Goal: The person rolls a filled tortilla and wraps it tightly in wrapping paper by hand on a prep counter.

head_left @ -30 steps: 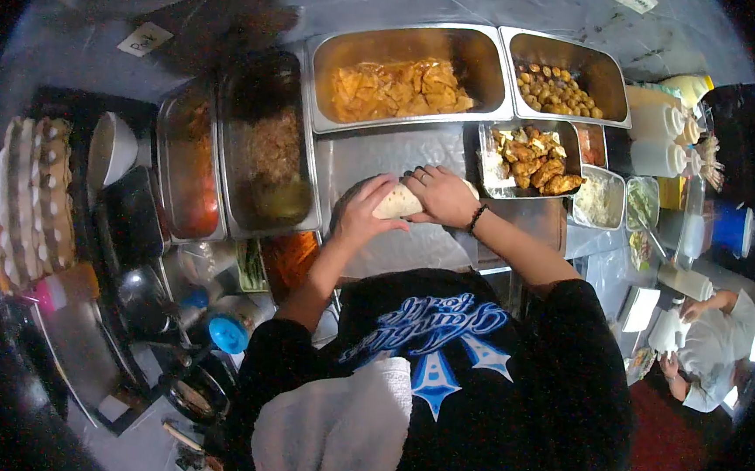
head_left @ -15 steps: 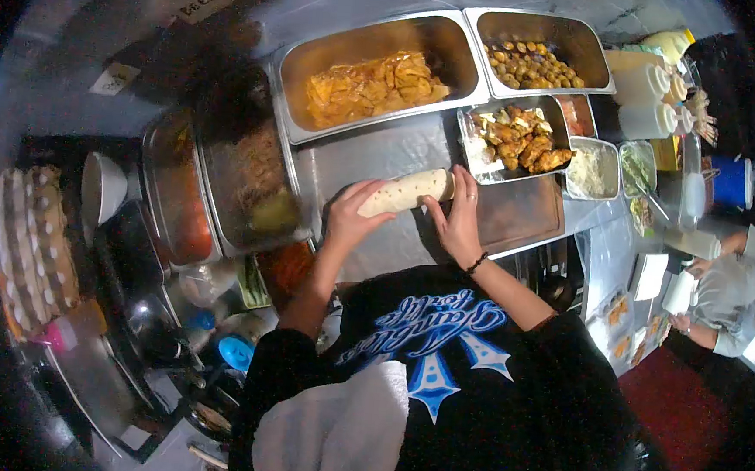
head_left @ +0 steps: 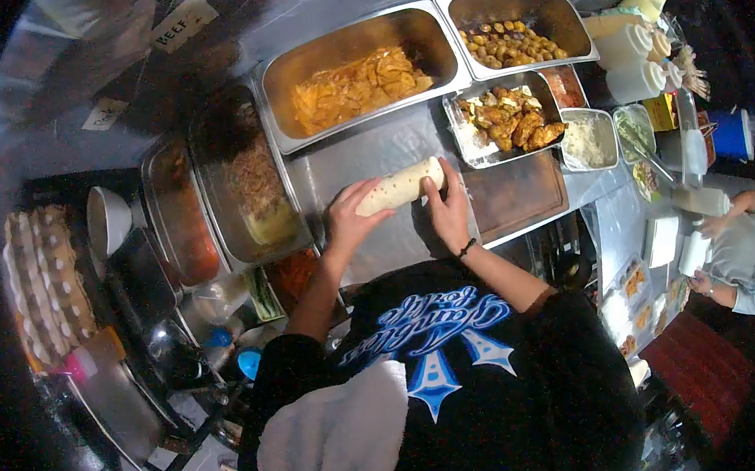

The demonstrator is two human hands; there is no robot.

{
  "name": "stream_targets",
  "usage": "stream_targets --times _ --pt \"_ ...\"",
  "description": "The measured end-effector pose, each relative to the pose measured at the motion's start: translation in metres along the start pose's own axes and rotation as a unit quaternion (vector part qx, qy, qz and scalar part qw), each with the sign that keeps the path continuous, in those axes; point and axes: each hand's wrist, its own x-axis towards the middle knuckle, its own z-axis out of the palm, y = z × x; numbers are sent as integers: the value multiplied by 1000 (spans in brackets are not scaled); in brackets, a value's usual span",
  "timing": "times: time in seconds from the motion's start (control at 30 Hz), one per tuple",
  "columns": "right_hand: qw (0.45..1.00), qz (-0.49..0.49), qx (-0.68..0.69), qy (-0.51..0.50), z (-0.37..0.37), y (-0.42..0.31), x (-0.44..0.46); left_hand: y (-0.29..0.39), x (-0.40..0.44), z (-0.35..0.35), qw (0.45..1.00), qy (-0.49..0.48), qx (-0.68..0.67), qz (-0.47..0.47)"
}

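Note:
A rolled tortilla wrap point(head_left: 401, 187) is held at both ends over the metal work surface point(head_left: 390, 249). My left hand point(head_left: 354, 216) is closed round its left end, thumb along the lower side. At the right end my right hand point(head_left: 449, 207) grips the roll, with the thumb on the near side. The wrap slants up to the right. Beyond the hands is a steel pan of orange-sauced food point(head_left: 361, 93). A foil-lined tray of browned chicken pieces point(head_left: 517, 123) lies just right of my right hand.
Pans of shredded meat point(head_left: 255, 170) and red food point(head_left: 189, 231) stand left. A pan of small potatoes point(head_left: 513, 45), a tub of white shreds point(head_left: 590, 138), squeeze bottles point(head_left: 634, 78) and a brown board point(head_left: 516, 197) are right. Egg trays point(head_left: 50, 287) stand far left; a co-worker point(head_left: 735, 252) is far right.
My right hand has moved off the top of the wrap to its right end, exposing the roll. The wrap's right end has tilted up. The camera view has turned.

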Motion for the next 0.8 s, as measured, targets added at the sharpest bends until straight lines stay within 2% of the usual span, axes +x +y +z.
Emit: stream_targets --times 0.13,0.2,0.37,0.47,0.5,0.63,0.73,0.8 --pt "995 55 73 42 12 7 0 0 -1 1 1000 9 -2 -9" --pt "993 70 84 46 14 5 0 0 -4 1 998 -21 -11 -62" --pt "988 102 103 59 19 1 -1 0 -4 4 998 -11 11 -56" --pt "989 82 90 89 24 4 -4 -3 -5 8 998 -9 5 -55" --pt "987 120 80 76 21 -1 -4 -5 -5 8 999 -8 -6 -53" --pt "982 143 105 58 14 -9 -3 -9 -3 4 998 -25 -7 -49" --pt "988 94 115 43 7 4 2 -7 -3 0 995 -71 -28 -64" --pt "997 -19 35 62 3 7 2 -7 -9 3 999 0 28 -37"
